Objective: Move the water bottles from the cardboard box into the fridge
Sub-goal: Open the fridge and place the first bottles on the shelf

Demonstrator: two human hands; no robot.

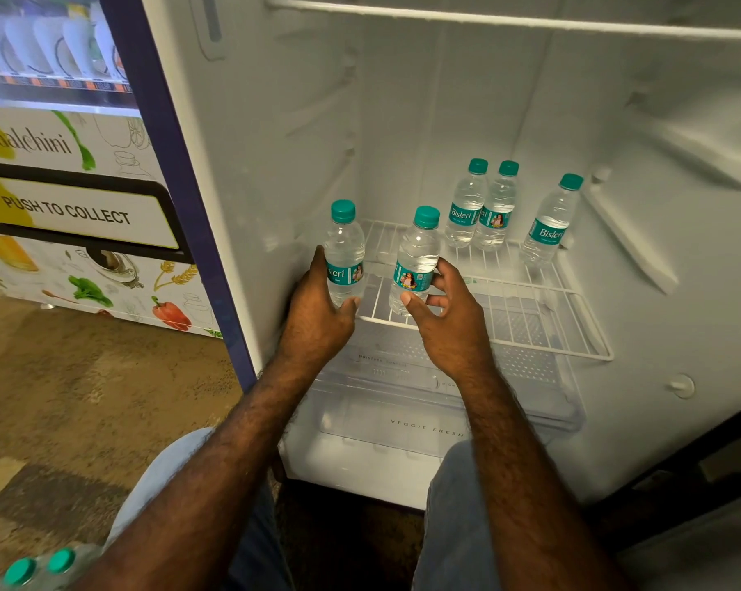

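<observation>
Left grip: your left hand [317, 311] wraps the lower body of the left bottle [344, 253], thumb in front.
Right grip: your right hand [450, 315] clasps the middle bottle [415, 262], fingers loosely curled.
Near shelf: both stand upright on the wire rack [573, 334].
Far shelf: three bottles [499, 206] stand behind, right.

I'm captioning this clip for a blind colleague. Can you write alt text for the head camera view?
The left hand and right hand each stand a small water bottle at the front of a wire shelf in an open fridge. Three more bottles stand behind; two green caps show bottom left.
</observation>
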